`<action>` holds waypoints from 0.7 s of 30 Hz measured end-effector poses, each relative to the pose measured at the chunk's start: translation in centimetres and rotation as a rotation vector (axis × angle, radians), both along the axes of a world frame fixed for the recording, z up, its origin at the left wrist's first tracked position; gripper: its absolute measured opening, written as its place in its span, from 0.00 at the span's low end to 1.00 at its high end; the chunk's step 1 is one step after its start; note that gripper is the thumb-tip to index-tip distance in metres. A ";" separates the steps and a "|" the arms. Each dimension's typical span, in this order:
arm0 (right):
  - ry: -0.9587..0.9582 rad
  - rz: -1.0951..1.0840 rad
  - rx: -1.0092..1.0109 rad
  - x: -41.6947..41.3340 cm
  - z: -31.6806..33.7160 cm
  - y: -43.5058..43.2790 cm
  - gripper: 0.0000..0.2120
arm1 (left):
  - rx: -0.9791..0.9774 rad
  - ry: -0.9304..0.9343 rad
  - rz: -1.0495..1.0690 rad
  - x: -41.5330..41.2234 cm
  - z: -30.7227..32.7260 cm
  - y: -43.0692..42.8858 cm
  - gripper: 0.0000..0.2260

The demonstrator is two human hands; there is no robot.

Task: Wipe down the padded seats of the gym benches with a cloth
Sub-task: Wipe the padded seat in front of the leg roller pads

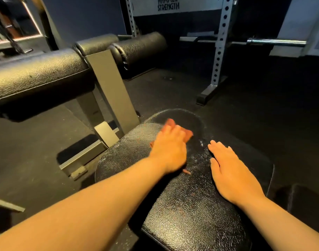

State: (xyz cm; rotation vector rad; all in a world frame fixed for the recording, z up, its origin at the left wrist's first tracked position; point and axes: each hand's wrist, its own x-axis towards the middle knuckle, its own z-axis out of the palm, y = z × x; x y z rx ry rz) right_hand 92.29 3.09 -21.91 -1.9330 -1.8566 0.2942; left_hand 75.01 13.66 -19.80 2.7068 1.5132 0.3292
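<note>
1. One black, pebble-textured padded seat [191,205] fills the near centre; its long axis runs from the near edge up and away, its rounded end pointing far
2. Two bare hands lie on it. The right hand [231,174] rests flat on the right side of the pad, fingers straight and together, pointing far and a little left
3. The left hand [170,147] presses down on one orange-red cloth [186,134] just left of the right hand, near the seat's far end; its fingers curve over the cloth, which is blurred and shows beyond the fingertips and at the wrist
4. Wet speckles shine on the pad between the two hands
5. Farther left stand three black cylindrical roller pads [39,73] on a grey metal frame [108,84]
6. Far right, one white perforated steel rack upright [220,44] stands on the dark floor, with one chrome barbell sleeve [276,42] beside it
</note>
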 end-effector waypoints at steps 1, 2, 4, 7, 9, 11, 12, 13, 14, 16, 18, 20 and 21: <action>-0.014 0.006 0.008 -0.1 0.1 0.0 0.24 | -0.026 -0.010 -0.152 -0.4 0.4 -1.9 0.21; -0.021 0.007 0.015 -0.1 0.2 0.0 0.24 | -0.069 -0.007 -0.292 -1.3 0.6 -3.3 0.22; -0.021 0.010 0.016 -0.1 0.2 0.1 0.24 | -0.133 0.009 -0.494 -4.3 1.0 -4.7 0.24; -0.030 0.015 -0.003 -0.1 0.1 0.1 0.24 | -0.075 -0.035 -0.410 -8.0 0.9 -1.5 0.23; -0.020 -0.001 -0.010 -0.1 0.0 0.2 0.25 | -0.057 -0.046 -0.155 -9.1 0.6 3.0 0.22; -0.005 -0.067 -0.014 0.0 -0.2 0.6 0.26 | -0.063 -0.046 0.202 -7.7 0.8 5.9 0.19; 0.000 -0.107 -0.016 0.1 -0.3 0.8 0.26 | -0.071 -0.019 0.332 -6.0 0.7 6.2 0.17; -0.002 -0.135 -0.017 0.1 -0.4 1.1 0.27 | -0.046 -0.007 0.381 -4.0 0.6 5.6 0.16; -0.009 -0.149 -0.019 0.2 -0.5 1.3 0.27 | 0.013 -0.015 0.337 -2.0 -0.1 4.7 0.16; -0.008 -0.152 -0.022 0.1 -0.5 1.5 0.27 | 0.064 -0.055 0.046 0.9 -0.6 1.2 0.19; 0.002 -0.149 -0.029 -0.1 -0.3 1.4 0.27 | 0.009 -0.062 -0.264 0.9 -0.5 -2.0 0.22; -0.030 -0.132 -0.042 -0.1 0.0 1.3 0.28 | -0.091 -0.036 -0.455 -1.4 0.1 -2.9 0.24; -0.055 -0.122 -0.047 -0.1 0.1 1.3 0.28 | -0.105 -0.027 -0.489 -2.8 0.8 -2.4 0.24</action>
